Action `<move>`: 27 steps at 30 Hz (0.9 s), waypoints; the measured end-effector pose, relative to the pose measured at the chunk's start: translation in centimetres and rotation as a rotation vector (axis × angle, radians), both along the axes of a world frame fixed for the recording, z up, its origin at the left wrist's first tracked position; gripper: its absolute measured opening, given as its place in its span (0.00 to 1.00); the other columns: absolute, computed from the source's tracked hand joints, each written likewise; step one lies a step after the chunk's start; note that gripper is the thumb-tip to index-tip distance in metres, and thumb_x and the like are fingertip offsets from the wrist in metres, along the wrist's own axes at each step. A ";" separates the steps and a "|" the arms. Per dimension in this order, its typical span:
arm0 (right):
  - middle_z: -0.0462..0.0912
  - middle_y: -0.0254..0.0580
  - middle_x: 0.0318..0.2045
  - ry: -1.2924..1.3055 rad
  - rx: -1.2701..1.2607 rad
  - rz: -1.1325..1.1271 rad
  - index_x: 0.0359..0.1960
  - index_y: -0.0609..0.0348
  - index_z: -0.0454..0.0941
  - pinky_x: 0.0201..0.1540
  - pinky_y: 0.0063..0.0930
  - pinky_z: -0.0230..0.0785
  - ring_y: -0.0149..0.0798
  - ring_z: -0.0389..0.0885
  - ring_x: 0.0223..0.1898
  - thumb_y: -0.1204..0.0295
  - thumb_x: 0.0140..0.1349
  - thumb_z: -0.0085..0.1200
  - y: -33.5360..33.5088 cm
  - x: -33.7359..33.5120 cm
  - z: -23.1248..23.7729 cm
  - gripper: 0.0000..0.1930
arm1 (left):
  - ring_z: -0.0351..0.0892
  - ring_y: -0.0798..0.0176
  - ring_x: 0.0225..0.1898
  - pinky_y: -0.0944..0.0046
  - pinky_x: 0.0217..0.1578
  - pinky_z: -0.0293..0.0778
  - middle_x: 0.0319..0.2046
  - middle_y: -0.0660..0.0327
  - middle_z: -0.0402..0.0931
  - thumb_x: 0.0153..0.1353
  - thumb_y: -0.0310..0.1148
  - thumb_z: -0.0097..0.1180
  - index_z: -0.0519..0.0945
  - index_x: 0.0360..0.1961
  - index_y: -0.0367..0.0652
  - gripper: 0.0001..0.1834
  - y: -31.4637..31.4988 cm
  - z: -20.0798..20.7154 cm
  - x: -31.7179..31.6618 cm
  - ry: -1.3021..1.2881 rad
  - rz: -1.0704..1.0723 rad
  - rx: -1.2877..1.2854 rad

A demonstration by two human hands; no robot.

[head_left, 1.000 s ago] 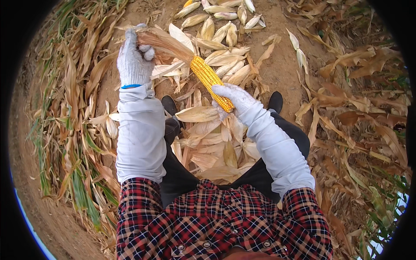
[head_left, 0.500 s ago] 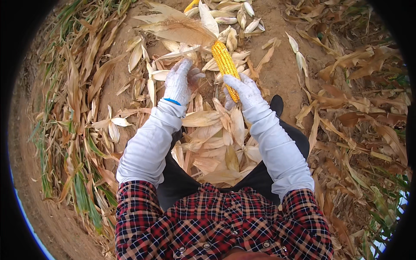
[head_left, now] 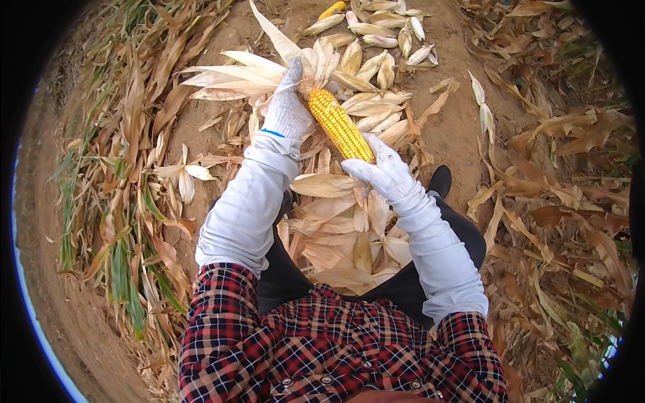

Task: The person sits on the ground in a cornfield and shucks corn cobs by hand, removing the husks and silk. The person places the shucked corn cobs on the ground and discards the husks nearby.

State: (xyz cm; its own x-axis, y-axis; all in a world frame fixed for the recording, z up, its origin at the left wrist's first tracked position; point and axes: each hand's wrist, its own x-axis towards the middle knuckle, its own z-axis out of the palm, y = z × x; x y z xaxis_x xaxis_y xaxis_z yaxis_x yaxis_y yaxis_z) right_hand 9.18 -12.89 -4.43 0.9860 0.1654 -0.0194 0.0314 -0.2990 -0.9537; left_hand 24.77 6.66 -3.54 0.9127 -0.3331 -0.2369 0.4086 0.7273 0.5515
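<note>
A yellow ear of corn [head_left: 340, 126] lies slantwise between my two white-gloved hands, its kernels bare. Its pale husk [head_left: 252, 72] is peeled back and fans out beyond the far end of the ear. My left hand [head_left: 289, 111] is closed at that far end, gripping the husk where it joins the ear; part of the grip is hidden behind the hand. Around the near tip of the ear, my right hand [head_left: 384, 169] is closed, thumb on the left side and fingers on the right.
Loose husks [head_left: 336, 225] cover the ground between my legs. Several unhusked ears [head_left: 383, 40] lie in a pile ahead, with a bare yellow ear [head_left: 332, 10] at its far edge. Dry stalks and leaves [head_left: 557, 195] line the right side, others [head_left: 127, 168] the left.
My left hand, empty and apart before, has taken hold of the husk at the ear's far end. The ear has tilted, its far end swinging left. The husk leaves now spread around my left hand.
</note>
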 end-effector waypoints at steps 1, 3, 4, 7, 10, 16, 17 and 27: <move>0.85 0.48 0.54 0.030 0.052 -0.001 0.67 0.65 0.73 0.58 0.31 0.76 0.39 0.84 0.54 0.54 0.60 0.73 0.2 0.1 0.2 0.39 | 0.85 0.47 0.44 0.43 0.48 0.83 0.50 0.51 0.83 0.71 0.51 0.63 0.79 0.60 0.47 0.25 0.8 0.2 0.4 0.006 -0.004 -0.030; 0.84 0.50 0.55 0.086 0.105 -0.003 0.69 0.66 0.71 0.59 0.29 0.76 0.39 0.83 0.54 0.55 0.60 0.74 0.5 0.1 0.1 0.41 | 0.86 0.47 0.42 0.37 0.50 0.83 0.47 0.49 0.83 0.73 0.49 0.61 0.76 0.62 0.44 0.25 1.6 1.0 0.6 0.016 -0.001 -0.052; 0.84 0.49 0.56 0.161 0.181 0.031 0.69 0.66 0.71 0.59 0.30 0.75 0.38 0.82 0.55 0.57 0.61 0.72 0.4 0.0 0.1 0.40 | 0.85 0.47 0.41 0.37 0.49 0.83 0.45 0.50 0.82 0.73 0.47 0.60 0.76 0.61 0.43 0.24 1.8 1.1 0.8 -0.002 -0.003 -0.031; 0.83 0.47 0.57 0.327 0.305 0.091 0.70 0.67 0.70 0.59 0.29 0.74 0.36 0.81 0.56 0.59 0.62 0.70 0.4 -0.4 0.3 0.39 | 0.85 0.47 0.39 0.39 0.45 0.86 0.38 0.54 0.80 0.75 0.40 0.57 0.76 0.57 0.39 0.19 2.5 2.3 1.1 0.016 -0.046 0.088; 0.84 0.46 0.54 0.342 0.288 0.080 0.69 0.67 0.69 0.54 0.28 0.77 0.33 0.82 0.50 0.56 0.62 0.70 1.0 -0.9 -0.5 0.40 | 0.84 0.48 0.33 0.39 0.46 0.88 0.35 0.53 0.80 0.75 0.40 0.58 0.79 0.51 0.37 0.16 1.3 3.2 -0.9 0.001 0.052 0.019; 0.83 0.37 0.45 0.391 0.504 0.012 0.60 0.65 0.77 0.45 0.26 0.74 0.29 0.79 0.41 0.55 0.65 0.66 2.1 -0.8 -0.4 0.30 | 0.81 0.52 0.29 0.46 0.35 0.86 0.31 0.59 0.78 0.76 0.49 0.56 0.79 0.45 0.42 0.19 -0.2 2.7 -0.5 -0.074 0.195 0.103; 0.83 0.36 0.44 0.358 0.491 -0.008 0.59 0.65 0.78 0.45 0.26 0.74 0.29 0.78 0.40 0.55 0.66 0.66 2.6 -0.9 -0.8 0.28 | 0.80 0.52 0.29 0.47 0.34 0.85 0.31 0.60 0.78 0.77 0.49 0.55 0.78 0.45 0.42 0.19 -0.3 2.8 -0.6 -0.086 0.247 0.137; 0.81 0.39 0.29 0.592 0.887 -0.244 0.56 0.58 0.77 0.27 0.29 0.77 0.33 0.80 0.24 0.51 0.73 0.57 5.2 -1.7 -0.3 0.23 | 0.80 0.54 0.35 0.49 0.35 0.83 0.38 0.57 0.78 0.80 0.51 0.48 0.76 0.53 0.43 0.21 -2.8 3.7 1.0 0.011 0.384 0.127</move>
State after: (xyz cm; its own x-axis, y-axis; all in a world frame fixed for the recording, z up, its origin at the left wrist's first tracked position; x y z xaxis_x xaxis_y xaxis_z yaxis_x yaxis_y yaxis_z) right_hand 7.44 -7.71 -4.69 0.8677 0.1560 -0.4719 -0.4700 0.5662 -0.6771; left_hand 25.73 3.90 0.21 0.9622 0.0642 -0.2648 0.1269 0.7545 0.6440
